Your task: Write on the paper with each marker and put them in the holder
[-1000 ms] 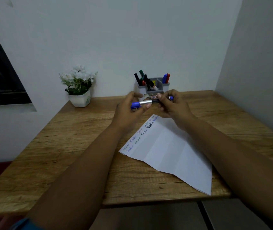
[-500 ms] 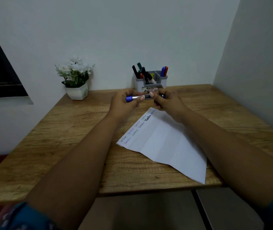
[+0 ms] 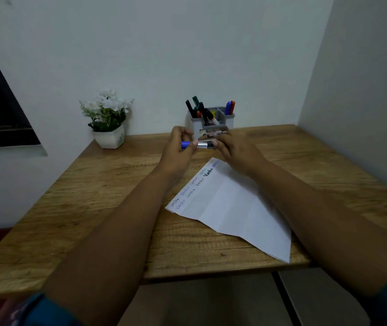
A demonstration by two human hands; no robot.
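Observation:
A blue marker [image 3: 199,145] with a silver band lies level between both hands, just in front of the grey holder [image 3: 227,121]. My left hand [image 3: 178,151] pinches its blue cap end; my right hand [image 3: 237,149] grips the other end. The holder stands at the back of the desk with several markers upright in its compartments. The white paper [image 3: 232,208] lies on the desk below my hands, with handwritten words along its upper left edge.
A white pot of white flowers [image 3: 109,118] stands at the back left of the wooden desk [image 3: 93,208]. Walls close the back and the right side. The paper's near corner overhangs the desk's front edge. A dark window is at far left.
Both hands still hold the marker, and they have drawn closer together along it. The camera view has shifted slightly.

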